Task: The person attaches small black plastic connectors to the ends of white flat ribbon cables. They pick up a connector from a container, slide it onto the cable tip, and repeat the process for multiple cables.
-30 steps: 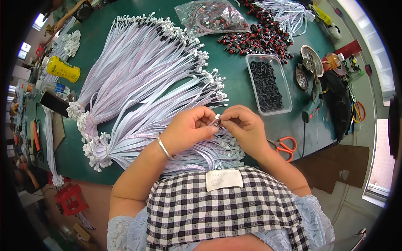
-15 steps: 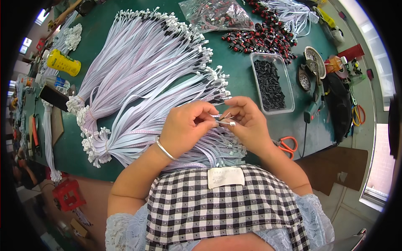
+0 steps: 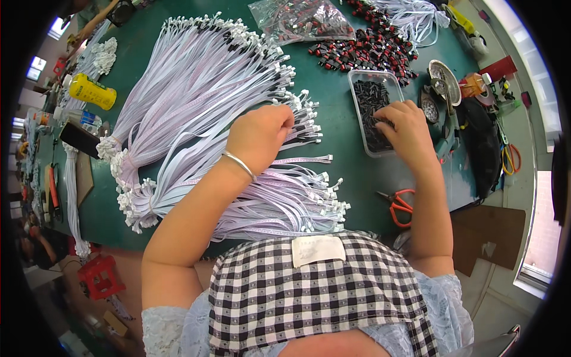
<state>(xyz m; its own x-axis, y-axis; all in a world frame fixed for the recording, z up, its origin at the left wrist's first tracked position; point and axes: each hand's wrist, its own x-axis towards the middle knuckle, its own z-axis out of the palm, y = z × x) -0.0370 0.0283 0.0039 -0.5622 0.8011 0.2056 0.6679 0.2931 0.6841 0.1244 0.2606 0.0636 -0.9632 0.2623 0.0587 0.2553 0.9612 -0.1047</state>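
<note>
The clear tray (image 3: 359, 89) sits on the table (image 3: 333, 137). Left of the tray lie the ribbon cable bundles (image 3: 196, 113); behind it, loose connectors (image 3: 369, 50); right of it, a round tin (image 3: 444, 74); before it, scissors (image 3: 397, 205).

Assembly workshop, ribbon cable bundles (image 3: 196, 113), parts tray (image 3: 372, 110)

The 2 bare arms come up from the bottom and spread apart. The left hand (image 3: 260, 138) is curled into a loose fist, knuckles up, fingers tucked under so the tips are hidden. A thin silver bangle sits on the left wrist. The left forearm slants up and to the right. The right hand (image 3: 405, 126) is further out to the right, palm down, fingers bent and pointing left and down. The right forearm runs almost straight up. The hands are well apart
</note>
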